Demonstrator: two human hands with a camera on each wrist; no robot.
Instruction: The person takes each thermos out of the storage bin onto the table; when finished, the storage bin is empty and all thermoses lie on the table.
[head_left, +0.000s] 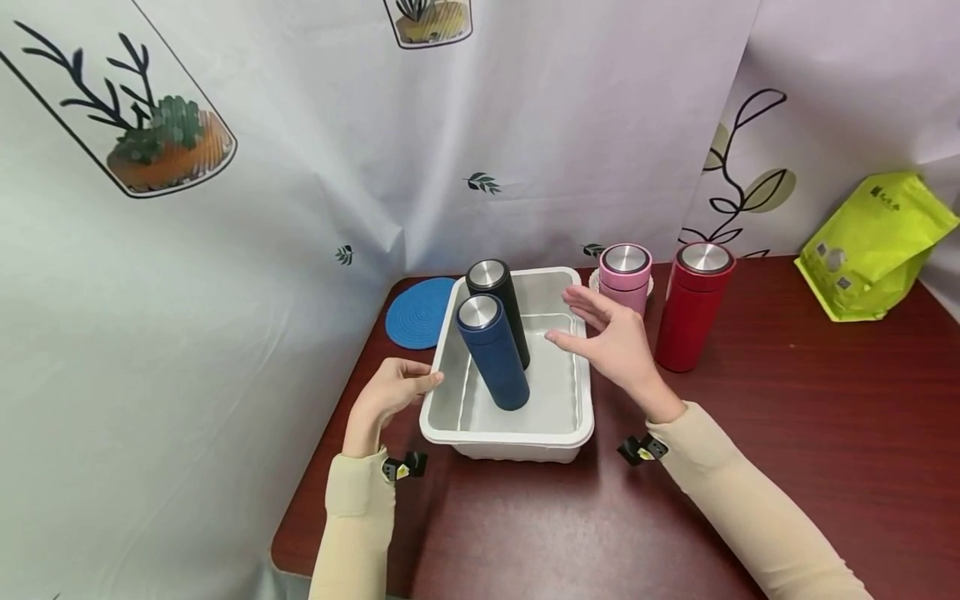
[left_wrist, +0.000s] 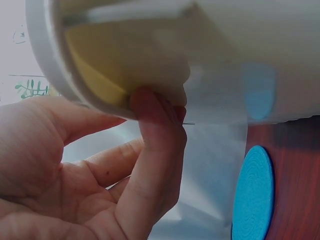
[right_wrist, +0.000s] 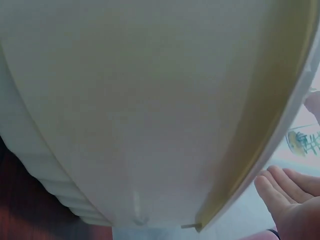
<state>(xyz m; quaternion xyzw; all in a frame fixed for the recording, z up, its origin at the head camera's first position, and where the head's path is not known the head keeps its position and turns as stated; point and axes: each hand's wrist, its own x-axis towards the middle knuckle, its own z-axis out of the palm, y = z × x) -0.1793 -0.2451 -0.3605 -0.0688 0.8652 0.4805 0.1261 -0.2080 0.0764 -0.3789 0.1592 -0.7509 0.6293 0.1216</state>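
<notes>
Two flasks stand in the white tub at the centre of the frame: a navy flask in front and a black flask just behind it, touching or nearly so, both leaning a little toward the upper left. The tub sits on the dark red surface, its long side running away from the person.

The left hand is at the tub's left rim; the wrist view shows its thumb pressed up under the lip with the other fingers curled loosely below, a hold that seems meant to steady the tub. The right hand hovers over the tub's right rim with its fingers spread and straight, gripping nothing; its palm faces the flasks, as if it is near them only in passing.

Right of the tub, outside it, a pink flask stands on a pale coaster, and a red flask stands upright just beside it. A blue round mat lies flat at the tub's far left corner. A lime-green pouch rests at the right edge, against the printed white cloth that backs the scene.
</notes>
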